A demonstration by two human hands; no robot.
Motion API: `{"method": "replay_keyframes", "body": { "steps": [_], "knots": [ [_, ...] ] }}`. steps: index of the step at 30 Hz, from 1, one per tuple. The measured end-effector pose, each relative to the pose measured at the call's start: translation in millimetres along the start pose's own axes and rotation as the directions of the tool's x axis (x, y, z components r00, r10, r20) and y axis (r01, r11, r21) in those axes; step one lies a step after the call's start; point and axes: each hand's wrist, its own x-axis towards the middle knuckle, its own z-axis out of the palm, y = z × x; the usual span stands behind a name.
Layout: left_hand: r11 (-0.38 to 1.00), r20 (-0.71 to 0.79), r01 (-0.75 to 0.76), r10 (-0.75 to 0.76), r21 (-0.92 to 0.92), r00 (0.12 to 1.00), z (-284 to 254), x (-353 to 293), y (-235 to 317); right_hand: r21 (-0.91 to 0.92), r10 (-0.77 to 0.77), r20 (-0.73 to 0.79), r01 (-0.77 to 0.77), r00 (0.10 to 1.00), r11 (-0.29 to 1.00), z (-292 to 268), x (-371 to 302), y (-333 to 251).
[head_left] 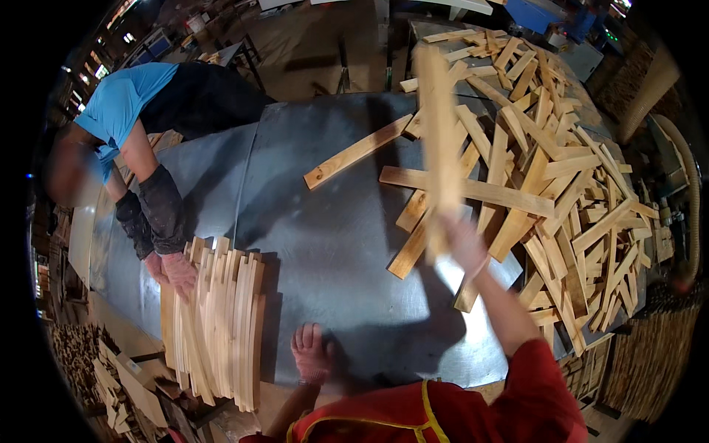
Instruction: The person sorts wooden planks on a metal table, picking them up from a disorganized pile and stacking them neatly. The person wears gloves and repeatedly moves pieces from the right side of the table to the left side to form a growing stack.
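Observation:
My right hand [464, 242], in a pinkish glove, grips the lower end of a wooden board [439, 118]. The board is raised above the metal table [295, 214] and smeared by motion. My left hand [312, 354], gloved as well, rests near the table's front edge with nothing in it. Its fingers point away from me. To the left of that hand stands a row of boards [240, 317] set close side by side, their ends uneven. A large loose heap of boards [550, 151] covers the right side of the table, some lying crosswise.
Across the table at the left, a co-worker in a blue shirt [136, 88] leans over, both gloved hands [176, 273] on the row. A single board [358, 151] lies apart near the middle. Stacked wood [653, 362] stands at the lower right, beside a hose [690, 192].

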Motion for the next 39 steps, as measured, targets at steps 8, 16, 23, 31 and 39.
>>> {"method": "replay_keyframes", "body": {
  "steps": [8, 16, 23, 31, 39],
  "knots": [
    [1.000, 0.062, 0.008, -0.006, -0.030, 0.998, -13, 16, 12, 0.116, 0.288, 0.151, -0.306, 0.946, 0.945, -70, 101, 104],
    [0.998, -0.014, -0.015, 0.014, -0.069, 1.000, -24, 24, 17, 0.329, 0.185, 0.147, -0.225, 0.972, 0.917, -35, 12, 15],
    [0.976, -0.026, 0.049, -0.055, -0.211, 0.998, -24, 1, -8, 0.860, 0.099, 0.419, -0.429, 0.903, 0.276, 86, -74, -140],
    [0.916, -0.141, 0.305, -0.349, -0.261, 0.927, -109, -101, -87, 0.667, -0.037, 0.498, -0.356, 0.866, 0.654, 222, -155, -329],
    [0.901, -0.155, 0.372, -0.410, -0.222, 0.899, -113, -148, -151, 0.524, -0.359, 0.694, -0.096, 0.624, 0.846, 210, -111, -379]
  ]
}}
